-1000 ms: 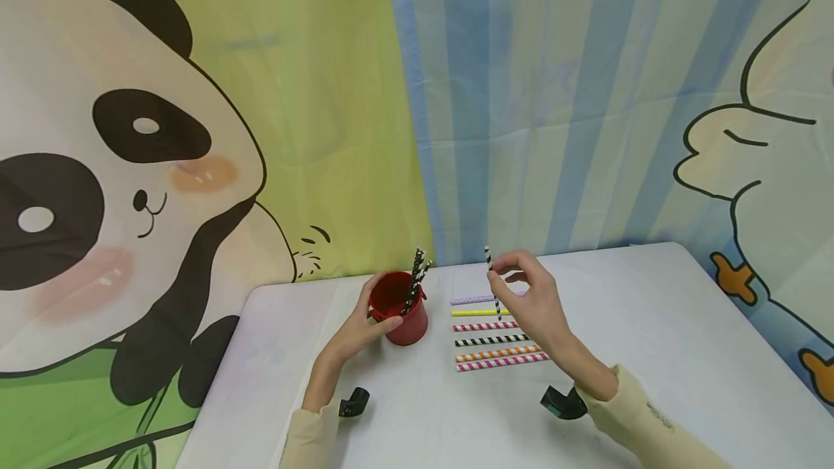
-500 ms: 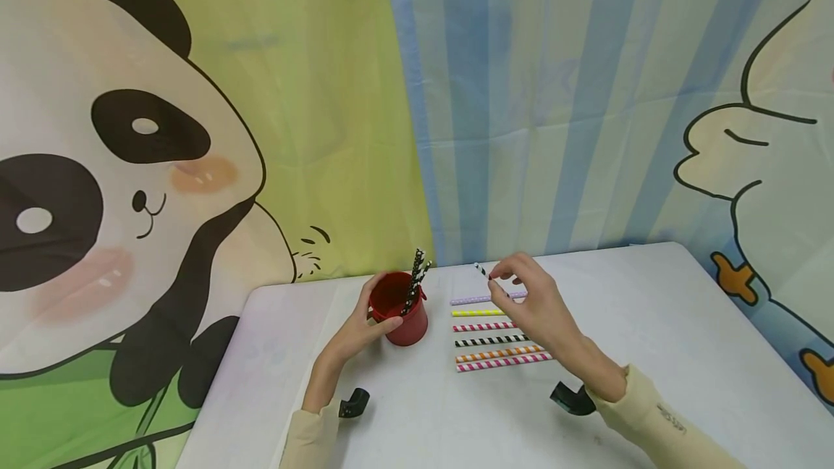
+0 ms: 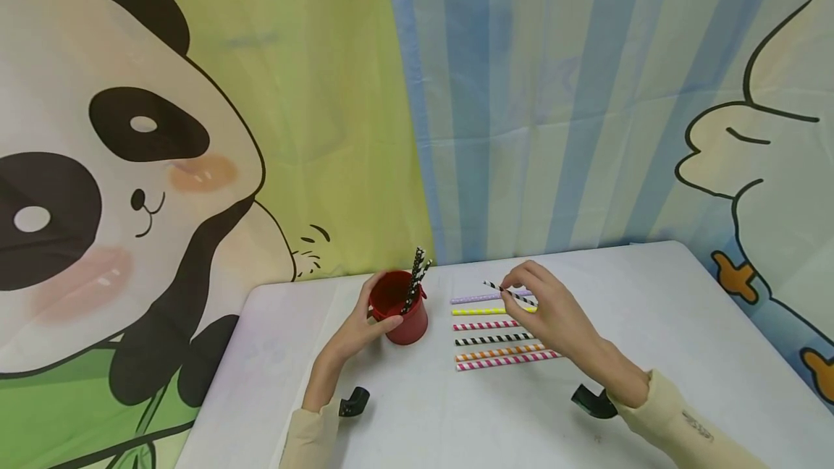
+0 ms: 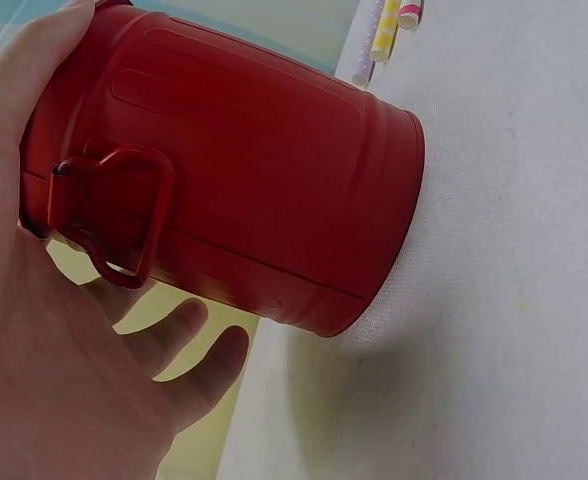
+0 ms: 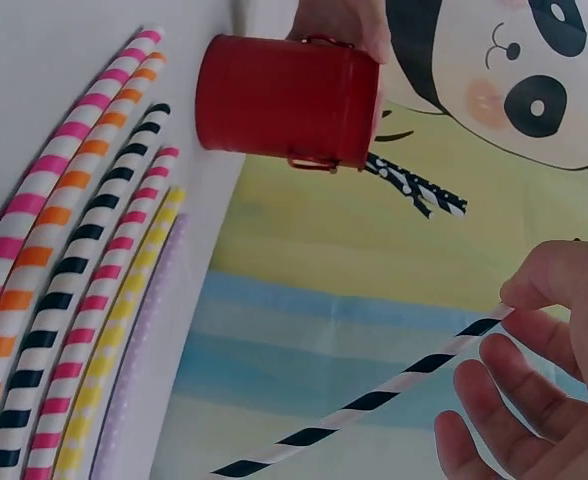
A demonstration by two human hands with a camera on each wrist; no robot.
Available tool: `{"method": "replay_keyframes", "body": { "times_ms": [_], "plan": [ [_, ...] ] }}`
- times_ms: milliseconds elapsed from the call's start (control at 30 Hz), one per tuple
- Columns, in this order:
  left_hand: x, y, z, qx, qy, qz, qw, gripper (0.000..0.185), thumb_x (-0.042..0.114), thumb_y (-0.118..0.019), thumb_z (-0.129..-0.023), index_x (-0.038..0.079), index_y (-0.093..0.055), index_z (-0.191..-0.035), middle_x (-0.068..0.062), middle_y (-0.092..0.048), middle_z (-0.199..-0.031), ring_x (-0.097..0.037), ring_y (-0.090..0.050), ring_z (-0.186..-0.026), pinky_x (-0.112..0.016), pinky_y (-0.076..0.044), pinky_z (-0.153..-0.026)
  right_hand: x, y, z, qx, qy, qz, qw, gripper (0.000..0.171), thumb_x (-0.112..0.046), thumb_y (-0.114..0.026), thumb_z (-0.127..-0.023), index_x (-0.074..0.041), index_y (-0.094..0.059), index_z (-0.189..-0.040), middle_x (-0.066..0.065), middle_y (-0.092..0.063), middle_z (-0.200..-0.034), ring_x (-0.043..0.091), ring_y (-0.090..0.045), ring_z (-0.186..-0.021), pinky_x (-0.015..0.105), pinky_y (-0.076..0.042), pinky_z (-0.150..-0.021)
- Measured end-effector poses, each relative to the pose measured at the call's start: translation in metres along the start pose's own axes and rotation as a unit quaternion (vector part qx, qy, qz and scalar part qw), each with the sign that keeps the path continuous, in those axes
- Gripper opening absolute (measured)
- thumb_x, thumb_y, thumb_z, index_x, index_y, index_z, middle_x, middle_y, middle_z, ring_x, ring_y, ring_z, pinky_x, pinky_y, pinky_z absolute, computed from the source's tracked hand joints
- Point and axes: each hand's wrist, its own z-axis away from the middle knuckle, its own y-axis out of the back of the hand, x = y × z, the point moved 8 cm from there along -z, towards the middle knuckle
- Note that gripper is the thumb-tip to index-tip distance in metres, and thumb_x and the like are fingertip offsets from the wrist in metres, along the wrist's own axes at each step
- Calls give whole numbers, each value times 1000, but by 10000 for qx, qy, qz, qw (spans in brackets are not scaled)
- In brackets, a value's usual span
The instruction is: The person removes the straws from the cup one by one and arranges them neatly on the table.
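My left hand [image 3: 352,331] holds a small red metal bucket [image 3: 409,329] by its upper part, thumb in front and fingers behind. Black-and-white patterned paper straws [image 3: 415,282] lean out over the bucket's right side. To the right, thumb and fingertips of my right hand [image 3: 557,313] pinch a black-and-white striped paper straw [image 5: 374,400]. That straw slants over the far end of a row of straws. From far to near, the row runs lilac [image 3: 470,300], yellow [image 3: 476,312], red-striped [image 3: 482,326], black-striped [image 3: 489,341], orange-striped [image 3: 495,353] and pink-striped [image 3: 502,363].
The white table [image 3: 430,418] ends at the back against a printed cloth with a panda [image 3: 156,187] on the left and blue stripes behind the straws. A black curved piece sits by each wrist, the left one [image 3: 355,402] and the right one [image 3: 594,402].
My right hand has shifted right and slightly nearer. The pinched straw has turned from nearly upright to a low slant, its top end tipping left. Left hand and bucket stay in place.
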Motion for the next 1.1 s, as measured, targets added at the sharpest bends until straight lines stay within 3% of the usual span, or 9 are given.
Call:
{"method": "replay_keyframes", "body": {
  "times_ms": [133,433,700,933,1100],
  "plan": [
    [-1,0,0,3,26,38,10000,87,27,-76,-89,44,-21,-154,4,-33,-155,-25,-28,-147,-67,-25,-117,4,3,2,-10,234,154,9996,17,-6,-74,-85,-17,-67,-96,-9,-62,-101,11,-61,-93,25,-53,-82],
    [2,-1,0,-39,92,148,9998,90,22,-75,-89,33,-18,-158,-2,-31,-157,-30,-26,-148,-67,-23,-118,24,8,11,-38,618,849,9945,20,-5,-77,-81,-15,-67,-94,-6,-63,-98,12,-61,-91,20,-50,-78],
    [33,-2,11,-98,86,181,9998,90,22,-74,-89,21,-17,-159,-6,-32,-156,-32,-27,-147,-68,-24,-117,46,10,18,-320,691,1176,9901,21,-7,-78,-80,-13,-67,-96,-4,-62,-97,14,-60,-90,33,-56,-74],
    [6,-1,2,-75,134,96,9998,92,23,-74,-89,26,-15,-160,-5,-30,-158,-32,-25,-149,-68,-23,-118,64,8,26,-678,573,1472,9851,21,-9,-79,-80,-14,-67,-96,-3,-62,-98,15,-61,-89,35,-55,-71],
    [0,0,0,-57,104,103,9999,92,26,-75,-89,32,-16,-159,0,-32,-157,-28,-26,-148,-68,-26,-117,82,7,30,-899,341,1758,9797,20,-9,-79,-80,-14,-67,-95,0,-63,-96,18,-62,-85,37,-55,-70]
  ]
}}
